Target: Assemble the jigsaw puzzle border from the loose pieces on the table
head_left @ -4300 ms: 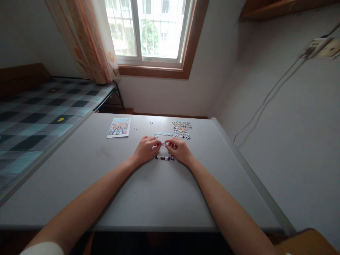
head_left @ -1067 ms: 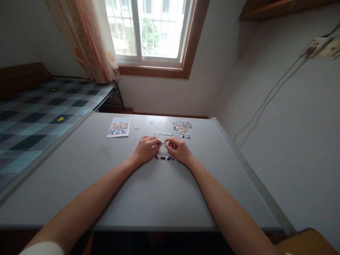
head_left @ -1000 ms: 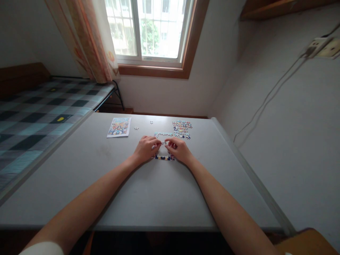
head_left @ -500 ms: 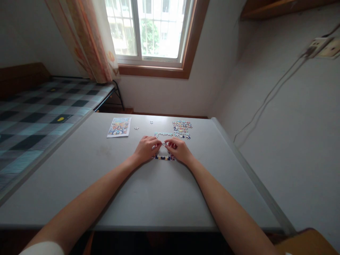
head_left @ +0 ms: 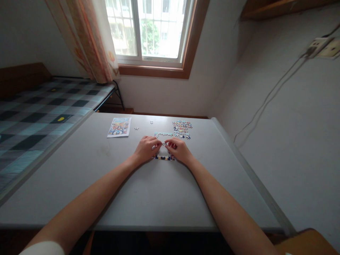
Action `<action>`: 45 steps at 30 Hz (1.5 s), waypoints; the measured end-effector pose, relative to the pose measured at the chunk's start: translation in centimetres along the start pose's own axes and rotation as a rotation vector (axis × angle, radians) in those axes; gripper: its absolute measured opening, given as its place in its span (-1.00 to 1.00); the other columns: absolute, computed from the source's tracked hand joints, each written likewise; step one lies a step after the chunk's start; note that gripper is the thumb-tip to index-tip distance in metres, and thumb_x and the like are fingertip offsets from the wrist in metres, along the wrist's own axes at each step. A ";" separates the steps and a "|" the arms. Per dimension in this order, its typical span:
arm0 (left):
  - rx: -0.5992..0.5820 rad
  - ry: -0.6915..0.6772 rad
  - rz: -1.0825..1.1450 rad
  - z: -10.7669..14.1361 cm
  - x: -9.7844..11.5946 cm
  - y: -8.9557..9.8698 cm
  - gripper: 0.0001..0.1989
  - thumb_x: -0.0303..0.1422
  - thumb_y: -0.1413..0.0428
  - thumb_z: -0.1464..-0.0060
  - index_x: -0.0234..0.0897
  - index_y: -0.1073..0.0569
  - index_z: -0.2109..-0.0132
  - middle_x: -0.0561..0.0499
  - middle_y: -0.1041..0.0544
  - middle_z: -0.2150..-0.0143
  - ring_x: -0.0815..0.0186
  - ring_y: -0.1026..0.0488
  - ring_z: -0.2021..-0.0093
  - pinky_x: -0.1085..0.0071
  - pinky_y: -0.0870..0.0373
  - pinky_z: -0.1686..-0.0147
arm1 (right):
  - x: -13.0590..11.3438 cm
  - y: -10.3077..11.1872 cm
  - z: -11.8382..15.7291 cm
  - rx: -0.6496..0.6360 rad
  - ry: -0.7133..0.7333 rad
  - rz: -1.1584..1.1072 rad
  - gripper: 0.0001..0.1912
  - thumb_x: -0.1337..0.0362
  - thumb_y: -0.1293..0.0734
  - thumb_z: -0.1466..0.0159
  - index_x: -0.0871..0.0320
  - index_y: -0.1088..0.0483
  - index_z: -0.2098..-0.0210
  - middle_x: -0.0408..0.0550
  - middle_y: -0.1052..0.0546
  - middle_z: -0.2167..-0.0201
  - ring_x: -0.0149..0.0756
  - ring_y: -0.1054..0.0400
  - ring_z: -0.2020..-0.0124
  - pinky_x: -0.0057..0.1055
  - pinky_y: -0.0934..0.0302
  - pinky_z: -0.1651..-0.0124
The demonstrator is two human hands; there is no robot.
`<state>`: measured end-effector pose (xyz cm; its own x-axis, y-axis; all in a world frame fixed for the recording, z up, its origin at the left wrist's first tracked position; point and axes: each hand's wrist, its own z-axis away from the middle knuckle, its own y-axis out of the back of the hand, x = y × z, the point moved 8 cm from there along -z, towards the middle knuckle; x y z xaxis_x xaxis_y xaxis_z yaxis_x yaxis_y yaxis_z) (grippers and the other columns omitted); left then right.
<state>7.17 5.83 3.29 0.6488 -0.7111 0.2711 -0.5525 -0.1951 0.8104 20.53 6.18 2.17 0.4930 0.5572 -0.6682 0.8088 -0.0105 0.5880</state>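
Note:
A small puzzle piece is between the fingertips of both hands, above the middle of a partly joined puzzle frame. My left hand pinches it from the left and covers much of the frame's left side. From the right, my right hand pinches the same piece, over the frame's right side. The frame's top strip shows beyond the fingers. Behind my right hand lies a heap of loose puzzle pieces. A colourful picture sheet lies at the back left.
Two small spots of loose pieces lie on the grey table, one near the sheet and one farther back. A bed stands left, a window ahead, and a cable hangs on the right wall.

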 end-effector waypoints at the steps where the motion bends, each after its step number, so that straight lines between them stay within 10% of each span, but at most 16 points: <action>1: -0.002 0.001 -0.001 0.0 0.0 0.0 -0.85 -0.34 -0.04 -0.18 -0.21 -0.50 0.26 0.06 -0.56 0.32 0.33 -0.47 0.27 0.35 -0.21 0.19 | 0.0 0.0 0.0 -0.001 0.000 0.001 -0.87 0.33 -0.32 -0.20 0.14 -0.46 0.25 -0.15 -0.40 0.45 -0.45 -0.26 0.47 -0.49 -0.21 0.35; 45: -0.020 -0.011 0.009 -0.1 0.2 0.0 -0.84 -0.34 -0.02 -0.19 -0.21 -0.50 0.26 0.04 -0.55 0.32 0.33 -0.46 0.27 0.35 -0.21 0.18 | -0.1 0.1 0.0 0.019 0.005 -0.030 -0.87 0.32 -0.30 -0.21 0.14 -0.48 0.26 -0.11 -0.45 0.39 -0.45 -0.31 0.44 -0.49 -0.24 0.35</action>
<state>7.38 5.73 3.40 0.6384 -0.7197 0.2727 -0.5474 -0.1755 0.8183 20.57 6.14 2.35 0.4666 0.5615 -0.6834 0.8294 -0.0093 0.5587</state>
